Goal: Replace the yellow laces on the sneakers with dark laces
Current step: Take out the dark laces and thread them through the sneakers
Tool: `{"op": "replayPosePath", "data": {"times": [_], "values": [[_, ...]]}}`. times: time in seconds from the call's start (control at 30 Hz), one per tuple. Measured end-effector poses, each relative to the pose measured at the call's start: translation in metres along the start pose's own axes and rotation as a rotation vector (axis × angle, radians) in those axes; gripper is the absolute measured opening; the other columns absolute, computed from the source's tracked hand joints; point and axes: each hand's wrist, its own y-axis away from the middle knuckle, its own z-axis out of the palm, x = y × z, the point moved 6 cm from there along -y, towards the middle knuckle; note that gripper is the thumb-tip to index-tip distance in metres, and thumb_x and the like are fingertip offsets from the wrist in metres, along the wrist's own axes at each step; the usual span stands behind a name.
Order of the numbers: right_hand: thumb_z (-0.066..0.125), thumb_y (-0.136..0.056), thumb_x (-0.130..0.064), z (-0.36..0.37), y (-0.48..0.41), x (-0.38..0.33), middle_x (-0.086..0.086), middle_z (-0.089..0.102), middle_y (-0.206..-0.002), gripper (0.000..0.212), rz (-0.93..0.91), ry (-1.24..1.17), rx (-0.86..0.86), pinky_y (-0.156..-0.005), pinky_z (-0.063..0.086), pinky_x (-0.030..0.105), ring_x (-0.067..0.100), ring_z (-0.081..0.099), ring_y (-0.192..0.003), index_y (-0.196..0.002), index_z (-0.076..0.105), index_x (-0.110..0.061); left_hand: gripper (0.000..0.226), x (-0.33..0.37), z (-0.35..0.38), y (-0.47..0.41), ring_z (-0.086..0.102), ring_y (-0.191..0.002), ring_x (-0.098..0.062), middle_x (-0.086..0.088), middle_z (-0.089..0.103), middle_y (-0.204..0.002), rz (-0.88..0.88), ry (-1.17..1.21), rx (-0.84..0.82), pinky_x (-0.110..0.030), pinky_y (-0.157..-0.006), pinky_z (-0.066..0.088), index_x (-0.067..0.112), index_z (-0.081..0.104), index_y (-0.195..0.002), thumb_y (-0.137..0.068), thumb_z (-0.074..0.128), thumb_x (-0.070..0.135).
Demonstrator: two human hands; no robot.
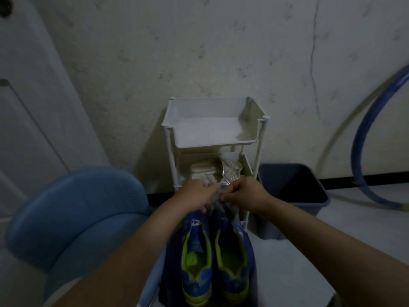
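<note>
Wall [221, 52], pale, mottled and cracked, fills everything beyond the fingers, with a panelled door [26, 107] far off to their left. Nearer on that side sits a blue padded chair [77, 218], rounded and smooth. To the right of the fingers a blue hoop [363, 134] leans in a thin curve against the wall.

Straight past the fingers stands a white plastic shelf rack [212, 129]. Its top tray is bare, and the tier behind the knuckles holds pale jars or tubs too dim to name. Just right of the rack is a dark blue rectangular bin [294, 189].

Below the fingers, toward the wearer, the pair of blue sneakers [234, 282] lies side by side on a pale bench [287, 273]. The heels face the camera and the toes point toward the hands. That placing probably keeps the lace eyelets within easy reach of both hands. The uppers look like a printed mesh, and the collars and insoles are lime green. I see no yellow lace on either shoe, though the fronts are hidden under the hands.

The left hand [197, 196] and right hand [245, 193] meet over the toes. The fingers [228, 197] of both are curled in and pinch a dark strip [221, 202] between them. It is too smeared to say whether it is a lace or some wrapping.
</note>
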Motion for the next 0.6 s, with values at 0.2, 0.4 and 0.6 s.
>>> {"op": "replayPosePath", "data": {"times": [0.2, 0.4, 0.6], "values": [[0.082, -0.078, -0.02, 0.003, 0.002, -0.001, 0.003, 0.07, -0.064, 0.014, 0.027, -0.032, -0.015, -0.049, 0.051, 0.023, 0.008, 0.061, -0.051, -0.081, 0.075, -0.008, 0.035, 0.001, 0.015, -0.002, 0.071, -0.066, -0.024, -0.011, 0.073, -0.09, -0.121, 0.309, -0.03, -0.029, -0.058, 0.055, 0.006, 0.064, -0.107, -0.09, 0.067, 0.037], [0.075, -0.085, -0.033, -0.006, 0.004, 0.003, 0.009, 0.073, -0.072, 0.023, 0.047, -0.055, -0.039, -0.062, 0.059, 0.037, 0.016, 0.067, -0.059, -0.08, 0.075, -0.01, 0.025, -0.002, 0.019, -0.002, 0.074, -0.078, -0.026, -0.012, 0.075, -0.096, -0.197, 0.442, -0.181, -0.033, -0.064, 0.06, 0.006, 0.066, -0.111, -0.096, 0.055, 0.023], [0.072, -0.086, -0.028, -0.001, 0.008, 0.0, 0.006, 0.069, -0.066, 0.019, 0.042, 0.01, -0.014, -0.059, 0.056, 0.027, 0.011, 0.061, -0.057, -0.079, 0.075, -0.011, 0.026, -0.007, 0.017, 0.003, 0.073, -0.069, -0.023, -0.015, 0.074, -0.092, -0.195, 0.399, -0.148, -0.031, -0.06, 0.06, 0.002, 0.065, -0.109, -0.098, 0.056, 0.024]]}}
